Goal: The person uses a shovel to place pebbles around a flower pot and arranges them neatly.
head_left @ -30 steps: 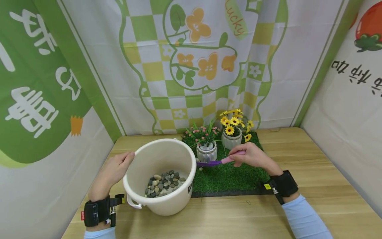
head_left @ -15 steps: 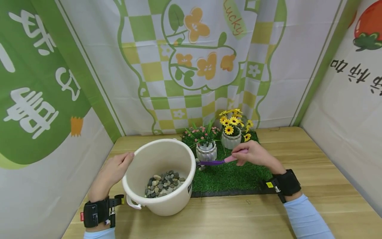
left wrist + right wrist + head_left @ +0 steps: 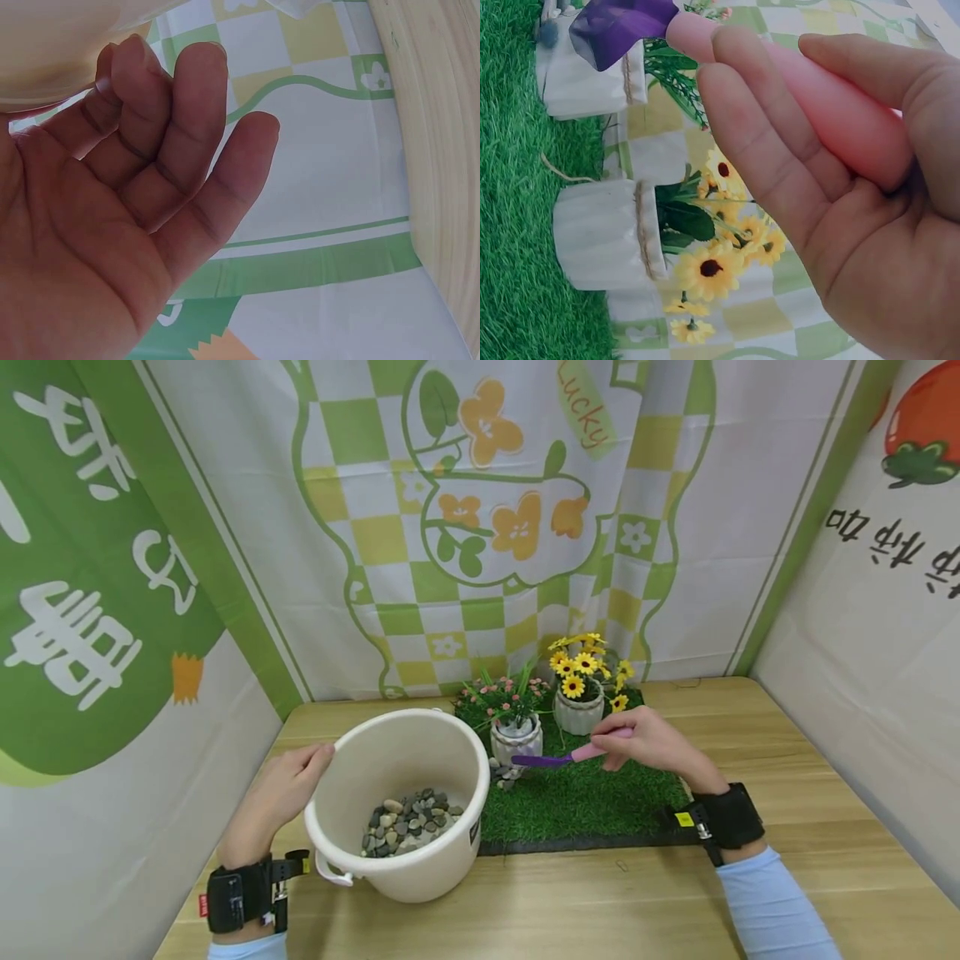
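Observation:
My left hand (image 3: 288, 785) pinches the left rim of a cream bucket (image 3: 465, 852); the left wrist view shows the fingers (image 3: 199, 105) bent at the bucket's edge. Grey and tan pebbles (image 3: 408, 822) cover part of the bucket's bottom. My right hand (image 3: 645, 742) grips the pink handle of a small trowel (image 3: 600, 747). Its purple blade hovers in front of a white pot (image 3: 517, 743) with pink flowers. A small heap of pebbles (image 3: 502, 777) lies on the grass by that pot's foot. The right wrist view shows the blade (image 3: 622, 30) partly cut off.
Behind the right hand stands another white pot (image 3: 579, 717) with yellow flowers. Both pots are on a green artificial grass mat (image 3: 577, 814) on the wooden table (image 3: 547, 902). A printed curtain (image 3: 480, 527) hangs at the back, with fabric walls at both sides.
The trowel has drawn rightward and slightly up with my right hand, away from the bucket. More pebbles show beside the pink-flower pot. My left hand stays on the rim.

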`<state>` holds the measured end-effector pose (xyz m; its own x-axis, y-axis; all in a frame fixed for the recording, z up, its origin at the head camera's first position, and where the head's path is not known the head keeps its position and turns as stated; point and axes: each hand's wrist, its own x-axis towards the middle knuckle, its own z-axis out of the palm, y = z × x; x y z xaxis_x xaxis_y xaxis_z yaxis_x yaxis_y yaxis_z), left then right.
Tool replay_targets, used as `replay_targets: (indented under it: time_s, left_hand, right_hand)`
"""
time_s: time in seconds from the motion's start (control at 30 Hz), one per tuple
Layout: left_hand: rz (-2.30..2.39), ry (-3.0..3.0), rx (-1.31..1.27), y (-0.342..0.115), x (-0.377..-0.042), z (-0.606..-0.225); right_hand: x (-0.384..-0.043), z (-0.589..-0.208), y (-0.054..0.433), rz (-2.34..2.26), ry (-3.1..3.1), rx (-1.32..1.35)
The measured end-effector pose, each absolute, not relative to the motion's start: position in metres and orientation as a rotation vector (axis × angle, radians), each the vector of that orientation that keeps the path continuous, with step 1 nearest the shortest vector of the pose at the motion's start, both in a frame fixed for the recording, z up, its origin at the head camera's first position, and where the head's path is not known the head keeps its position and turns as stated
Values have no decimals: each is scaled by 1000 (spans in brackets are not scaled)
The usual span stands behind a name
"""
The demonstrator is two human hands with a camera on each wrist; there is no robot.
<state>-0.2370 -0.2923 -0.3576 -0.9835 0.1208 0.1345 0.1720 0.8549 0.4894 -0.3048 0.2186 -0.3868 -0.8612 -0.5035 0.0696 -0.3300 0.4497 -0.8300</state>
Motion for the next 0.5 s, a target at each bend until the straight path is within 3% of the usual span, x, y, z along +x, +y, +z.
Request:
replay_targets:
  time_s: [0.5]
  left_hand:
    - [-776, -2937, -236, -293, -237, -357]
  right_hand:
    - [-305, -381, 228, -1363, 2550, -691]
